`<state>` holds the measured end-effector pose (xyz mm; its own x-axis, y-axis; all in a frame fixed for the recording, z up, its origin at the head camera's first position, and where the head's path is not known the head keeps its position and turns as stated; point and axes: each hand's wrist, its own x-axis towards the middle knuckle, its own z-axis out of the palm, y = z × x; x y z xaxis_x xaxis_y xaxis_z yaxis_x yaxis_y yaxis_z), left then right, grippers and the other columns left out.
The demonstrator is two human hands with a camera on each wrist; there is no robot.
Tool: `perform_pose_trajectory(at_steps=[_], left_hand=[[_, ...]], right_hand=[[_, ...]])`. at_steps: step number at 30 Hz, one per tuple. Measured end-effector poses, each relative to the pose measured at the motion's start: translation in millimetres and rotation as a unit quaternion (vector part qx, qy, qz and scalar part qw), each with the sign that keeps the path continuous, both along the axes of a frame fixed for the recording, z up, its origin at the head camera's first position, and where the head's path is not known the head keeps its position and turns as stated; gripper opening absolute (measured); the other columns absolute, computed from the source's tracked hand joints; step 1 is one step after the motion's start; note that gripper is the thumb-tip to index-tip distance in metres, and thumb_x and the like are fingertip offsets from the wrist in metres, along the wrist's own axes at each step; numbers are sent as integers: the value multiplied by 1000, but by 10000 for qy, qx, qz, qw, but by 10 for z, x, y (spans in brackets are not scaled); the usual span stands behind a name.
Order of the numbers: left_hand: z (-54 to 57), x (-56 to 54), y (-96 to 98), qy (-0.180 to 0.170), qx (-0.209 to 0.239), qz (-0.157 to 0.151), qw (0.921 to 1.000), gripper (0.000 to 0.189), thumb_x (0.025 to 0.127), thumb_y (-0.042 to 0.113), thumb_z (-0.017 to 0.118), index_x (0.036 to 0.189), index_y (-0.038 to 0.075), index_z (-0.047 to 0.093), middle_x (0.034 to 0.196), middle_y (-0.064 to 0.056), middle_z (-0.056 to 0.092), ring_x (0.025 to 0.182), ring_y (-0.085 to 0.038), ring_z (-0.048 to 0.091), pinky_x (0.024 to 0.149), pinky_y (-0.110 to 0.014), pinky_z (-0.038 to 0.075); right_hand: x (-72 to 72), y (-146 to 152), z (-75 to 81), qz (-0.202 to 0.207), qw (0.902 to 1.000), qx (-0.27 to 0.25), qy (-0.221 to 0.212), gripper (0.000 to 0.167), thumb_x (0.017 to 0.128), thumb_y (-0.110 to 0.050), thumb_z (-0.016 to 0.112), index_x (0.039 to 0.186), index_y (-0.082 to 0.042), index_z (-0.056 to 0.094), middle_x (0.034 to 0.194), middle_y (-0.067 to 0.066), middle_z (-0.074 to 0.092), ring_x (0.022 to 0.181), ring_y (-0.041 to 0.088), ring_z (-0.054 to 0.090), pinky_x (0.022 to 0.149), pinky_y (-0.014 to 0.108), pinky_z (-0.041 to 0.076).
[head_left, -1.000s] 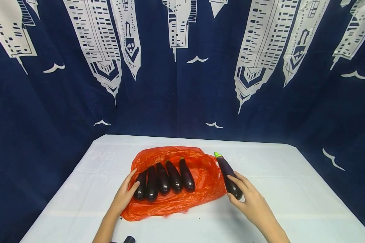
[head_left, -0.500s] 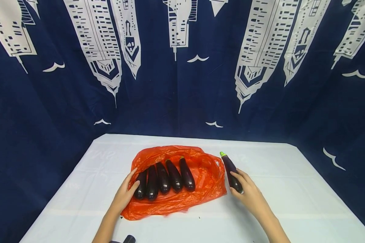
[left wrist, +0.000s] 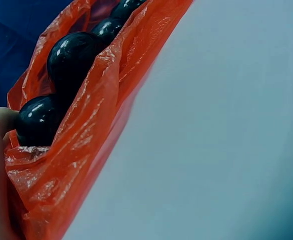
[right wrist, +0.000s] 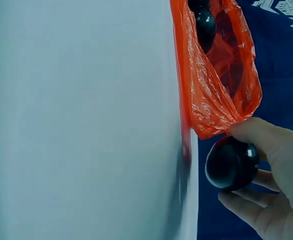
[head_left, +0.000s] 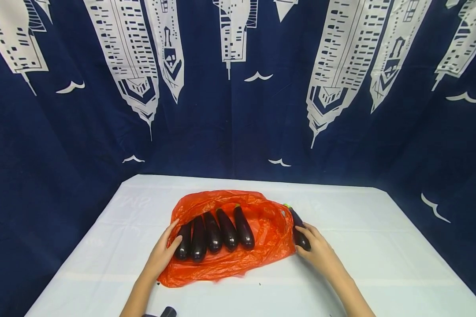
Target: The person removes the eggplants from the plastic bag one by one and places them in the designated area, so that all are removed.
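Observation:
An orange-red plastic bag [head_left: 262, 259] lies spread on the white table, its mouth gaping. Several dark purple eggplants [head_left: 213, 233] rest side by side in it. At the bag's left end, my left hand [head_left: 162, 255] holds the rim, thumb against the leftmost eggplant [left wrist: 39, 120]; its other fingers are partly hidden. My right hand [head_left: 319, 251] grips another eggplant [head_left: 300, 237] just outside the bag's right edge, thumb on one side and fingers on the other. That eggplant's rounded end faces the right wrist view, and its green stem is partly covered by the bag's rim.
A white table [head_left: 381, 246] spreads out around the bag. Behind it hangs a dark blue curtain [head_left: 230, 132] printed with white buildings and birds. A small black object [head_left: 168, 311] shows at the bottom edge, near the left forearm.
The right hand first moved the eggplant slightly right, away from the bag, then back left and lower against the bag's right edge. The left hand and bag have hardly moved.

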<state>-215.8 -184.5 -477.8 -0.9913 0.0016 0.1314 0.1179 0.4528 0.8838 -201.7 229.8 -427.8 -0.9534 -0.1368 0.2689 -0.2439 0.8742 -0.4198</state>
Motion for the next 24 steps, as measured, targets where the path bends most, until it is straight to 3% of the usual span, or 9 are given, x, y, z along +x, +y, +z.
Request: perform_pose_trajectory(at_steps=[11, 24], left_hand=[[29, 9, 3, 18, -18, -60, 10000, 56, 93, 40, 47, 143, 24, 26, 149, -13, 26, 136, -38, 24, 104, -63, 20], [17, 7, 3, -2, 20, -49, 10000, 57, 93, 39, 47, 144, 24, 25, 149, -13, 24, 136, -39, 23, 104, -65, 20]], right_hand=[[-45, 30, -109, 88, 9995, 24, -302, 52, 78, -19, 69, 125, -6, 52, 135, 21, 42, 120, 44, 44, 94, 58, 39], [-7, 34, -78, -33, 9991, 284, -315, 51, 78, -23, 68, 126, -16, 52, 138, 16, 41, 121, 42, 44, 87, 63, 41]])
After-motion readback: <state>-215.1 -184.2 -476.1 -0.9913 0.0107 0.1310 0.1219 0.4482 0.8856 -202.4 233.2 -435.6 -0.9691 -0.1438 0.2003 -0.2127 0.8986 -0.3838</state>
